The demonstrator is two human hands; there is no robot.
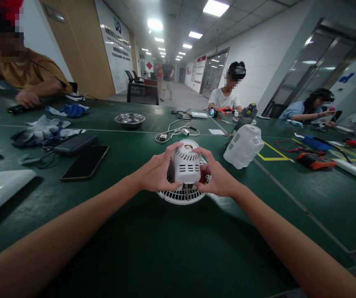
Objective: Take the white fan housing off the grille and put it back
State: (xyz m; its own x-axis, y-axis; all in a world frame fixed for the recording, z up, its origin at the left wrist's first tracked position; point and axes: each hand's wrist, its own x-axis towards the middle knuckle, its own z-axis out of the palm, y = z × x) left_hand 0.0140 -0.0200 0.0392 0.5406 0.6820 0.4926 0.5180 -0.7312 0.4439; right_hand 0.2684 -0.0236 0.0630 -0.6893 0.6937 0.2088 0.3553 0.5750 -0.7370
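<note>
Both my hands grip a white, slotted fan motor housing point(187, 167) in front of me. My left hand point(157, 169) wraps round its left side, thumb at the lower edge and fingers towards the top. On the opposite side, my right hand point(216, 174) holds it with thumb and fingers in the same way. Under the housing is a round white fan grille point(184, 202) with radial slots, partly covered by the housing and my hands. Whether the two parts are joined I cannot tell. To the right stands a translucent white vented plastic piece point(244, 145).
A phone point(85, 163), a dark box point(76, 144) and gloves point(43, 130) lie left on the green table point(153, 256). A metal bowl point(130, 120) and a white cable point(178, 131) are farther back. An orange multimeter point(316, 160) is right. Several people sit around.
</note>
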